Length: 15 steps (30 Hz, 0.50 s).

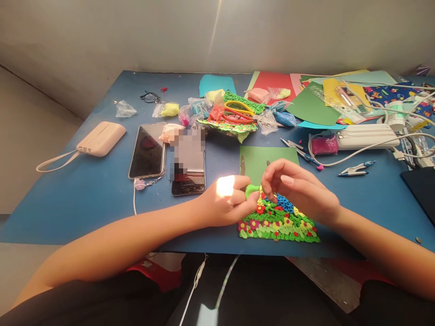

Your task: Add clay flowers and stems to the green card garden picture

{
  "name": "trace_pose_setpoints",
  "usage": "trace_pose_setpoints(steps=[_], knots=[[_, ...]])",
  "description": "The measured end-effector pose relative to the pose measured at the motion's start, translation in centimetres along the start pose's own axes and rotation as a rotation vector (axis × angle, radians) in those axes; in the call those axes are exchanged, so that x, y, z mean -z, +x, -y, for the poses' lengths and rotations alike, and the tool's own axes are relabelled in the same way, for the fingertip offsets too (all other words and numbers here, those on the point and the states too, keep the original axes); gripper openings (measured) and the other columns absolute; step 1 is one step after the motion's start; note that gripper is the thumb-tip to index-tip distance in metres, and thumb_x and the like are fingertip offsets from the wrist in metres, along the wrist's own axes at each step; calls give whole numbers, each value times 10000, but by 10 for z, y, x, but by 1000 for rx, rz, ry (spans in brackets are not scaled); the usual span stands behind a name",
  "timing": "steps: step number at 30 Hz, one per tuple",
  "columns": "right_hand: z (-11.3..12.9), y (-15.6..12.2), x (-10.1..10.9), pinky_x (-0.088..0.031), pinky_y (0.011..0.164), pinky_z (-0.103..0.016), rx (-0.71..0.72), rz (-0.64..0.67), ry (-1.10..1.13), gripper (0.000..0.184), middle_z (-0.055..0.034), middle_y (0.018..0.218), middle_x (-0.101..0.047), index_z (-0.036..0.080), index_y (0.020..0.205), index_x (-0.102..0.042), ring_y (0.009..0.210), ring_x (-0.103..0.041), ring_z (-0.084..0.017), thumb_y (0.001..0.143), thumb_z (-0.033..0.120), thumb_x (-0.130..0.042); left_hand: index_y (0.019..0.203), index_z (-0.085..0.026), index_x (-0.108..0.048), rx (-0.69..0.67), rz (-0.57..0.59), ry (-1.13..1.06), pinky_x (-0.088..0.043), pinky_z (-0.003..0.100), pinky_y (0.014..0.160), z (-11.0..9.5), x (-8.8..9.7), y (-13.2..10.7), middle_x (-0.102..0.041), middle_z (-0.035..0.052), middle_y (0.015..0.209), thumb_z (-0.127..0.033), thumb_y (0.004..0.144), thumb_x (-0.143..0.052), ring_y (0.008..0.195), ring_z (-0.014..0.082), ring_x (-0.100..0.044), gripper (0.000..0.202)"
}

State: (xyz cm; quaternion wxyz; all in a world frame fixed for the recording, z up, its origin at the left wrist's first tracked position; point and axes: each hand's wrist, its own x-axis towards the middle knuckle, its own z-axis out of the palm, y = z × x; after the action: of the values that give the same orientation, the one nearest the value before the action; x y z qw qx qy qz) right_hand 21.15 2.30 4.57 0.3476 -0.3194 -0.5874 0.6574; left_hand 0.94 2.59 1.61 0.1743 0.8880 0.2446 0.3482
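My left hand pinches a lump of bright green modelling clay between thumb and fingers. Close on its right, my right hand is loosely curved, its thumb apart from the bent fingers, and nothing shows in it. Beneath both hands lies a green card. Its near half is covered with small clay flowers and leaves in green, red, yellow, pink and blue. Dark brown clay strips mark its far half. Part of the card is hidden by my hands.
Two phones and a pink power bank lie to the left. Behind the card are bagged clay lumps and scissors. Coloured papers, a white power bank, cables and compasses crowd the right.
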Motion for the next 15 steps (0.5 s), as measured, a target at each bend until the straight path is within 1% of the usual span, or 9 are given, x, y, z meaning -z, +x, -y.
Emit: trace_pose_setpoints(steps=[2,4,5,7,9,10,13,15], knots=[[0,-2,-1,-451,614,-268,66,-10,-97,232,-5,749,-532,211,965,-521,659,-497,-129,933,437,-483,452,-191,-331,-31,-26,13,-214,291,461,0,-1,0,-311,-26,540,-232,946,-429,473,101,-259,506],[-1,-5,-3,-459,625,-261,156,15,-276,177,-13,775,-546,214,1020,-511,689,-517,-132,972,354,-413,448,-185,-342,-35,-23,26,-219,286,461,0,-3,-1,-346,-19,538,-244,950,-428,472,97,-270,513],[-1,-6,-4,-465,636,-261,221,45,-398,161,-21,799,-561,217,1048,-507,710,-533,-136,978,303,-390,446,-184,-351,-32,-11,29,-228,284,464,0,-3,-2,-369,-13,538,-243,952,-425,473,97,-287,515],[-2,-8,-5,-471,649,-272,399,96,-663,187,-36,836,-593,224,1106,-501,730,-555,-148,963,223,-380,445,-184,-366,-31,11,25,-241,288,471,-1,-2,-3,-394,-5,533,-235,952,-416,480,104,-317,512],[-4,-9,-6,-476,648,-290,562,105,-873,238,-54,859,-617,225,1166,-494,730,-569,-167,943,207,-413,458,-187,-389,-36,23,-7,-258,291,477,-2,0,-2,-395,-5,535,-241,959,-400,489,113,-339,504],[-5,-9,-5,-482,649,-297,611,87,-949,257,-65,874,-626,223,1192,-489,742,-581,-178,939,229,-444,475,-189,-406,-30,30,-35,-276,289,485,-3,3,-2,-396,-5,544,-252,969,-382,497,118,-351,498],[-7,-4,-2,-500,635,-288,657,34,-1067,316,-79,907,-643,229,1230,-472,767,-615,-187,925,286,-535,585,-185,-494,16,96,-177,-388,262,557,-7,10,4,-447,13,614,-286,1001,-287,569,135,-444,476],[-8,-1,-1,-495,594,-272,651,21,-1064,294,-56,862,-640,241,1218,-465,700,-606,-164,935,282,-533,657,-175,-537,17,157,-211,-432,250,613,-10,16,8,-492,31,658,-302,1014,-235,625,143,-497,484]])
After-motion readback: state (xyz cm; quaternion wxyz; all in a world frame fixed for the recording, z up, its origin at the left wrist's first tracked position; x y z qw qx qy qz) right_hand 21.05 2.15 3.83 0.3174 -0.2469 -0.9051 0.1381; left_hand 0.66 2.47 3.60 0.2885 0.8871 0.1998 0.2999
